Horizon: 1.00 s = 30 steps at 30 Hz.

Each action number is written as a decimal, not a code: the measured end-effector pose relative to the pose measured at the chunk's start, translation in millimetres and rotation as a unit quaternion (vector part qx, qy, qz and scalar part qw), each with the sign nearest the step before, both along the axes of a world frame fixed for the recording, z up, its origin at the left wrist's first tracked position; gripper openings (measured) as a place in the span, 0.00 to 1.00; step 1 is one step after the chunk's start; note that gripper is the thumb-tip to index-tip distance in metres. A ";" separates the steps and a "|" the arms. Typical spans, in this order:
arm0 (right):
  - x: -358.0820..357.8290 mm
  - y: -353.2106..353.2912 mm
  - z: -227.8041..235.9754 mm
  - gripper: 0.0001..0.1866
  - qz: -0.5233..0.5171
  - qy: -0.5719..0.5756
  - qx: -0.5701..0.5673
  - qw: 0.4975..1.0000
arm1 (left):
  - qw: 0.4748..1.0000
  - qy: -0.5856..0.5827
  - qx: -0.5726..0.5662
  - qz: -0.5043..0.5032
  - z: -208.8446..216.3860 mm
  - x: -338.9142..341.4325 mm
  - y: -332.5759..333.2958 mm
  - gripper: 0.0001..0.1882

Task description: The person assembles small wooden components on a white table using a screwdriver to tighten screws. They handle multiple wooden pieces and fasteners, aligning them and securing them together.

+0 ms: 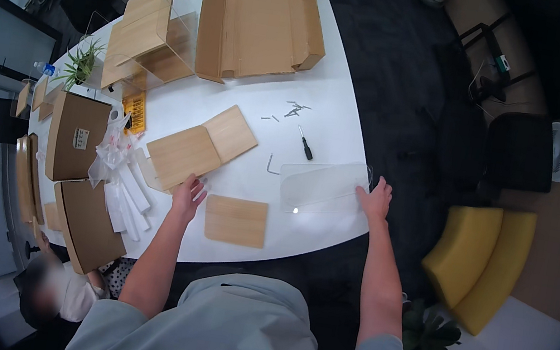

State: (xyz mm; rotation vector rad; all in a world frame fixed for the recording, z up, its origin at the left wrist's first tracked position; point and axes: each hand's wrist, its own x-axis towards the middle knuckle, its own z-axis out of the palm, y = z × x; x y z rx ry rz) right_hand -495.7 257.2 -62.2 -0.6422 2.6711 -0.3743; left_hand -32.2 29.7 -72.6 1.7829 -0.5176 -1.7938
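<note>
My left hand (187, 197) is at the lower edge of a light wood board (185, 157), fingers apart and not wrapped round it. A second wood board (230, 135) meets that one at an angle, and a smaller, squarish wood board (235, 221) lies flat just right of my left hand. On the right, my right hand (376, 198) is open at the table's edge, its thumb by the right end of clear plastic panels (318, 186). Whether it touches them I cannot tell. An L-shaped hex key (271, 165) and a black-handled screwdriver (306, 146) lie beyond the panels.
Loose screws (295, 110) lie on the white table (333, 110). An open cardboard box (263, 24), a wood-and-clear-plastic unit (146, 32) and a potted plant (81, 64) stand farther back. Plastic wrapping (117, 151) and cardboard boxes (75, 137) fill the left; another person (70, 292) is beside them.
</note>
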 end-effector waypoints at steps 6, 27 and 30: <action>-42.3 -17.8 -24.4 0.39 -0.008 -0.161 -0.021 0.987 | 0.962 0.135 0.054 0.231 -14.5 -9.3 -15.9 0.23; -24.9 22.2 60.6 0.12 -0.111 -0.457 -0.230 0.852 | 0.962 0.193 0.000 0.194 -10.4 35.5 6.0 0.22; -16.3 19.9 53.9 0.13 -0.158 -0.413 -0.223 0.869 | 0.967 0.195 -0.006 0.165 -5.3 36.8 8.5 0.21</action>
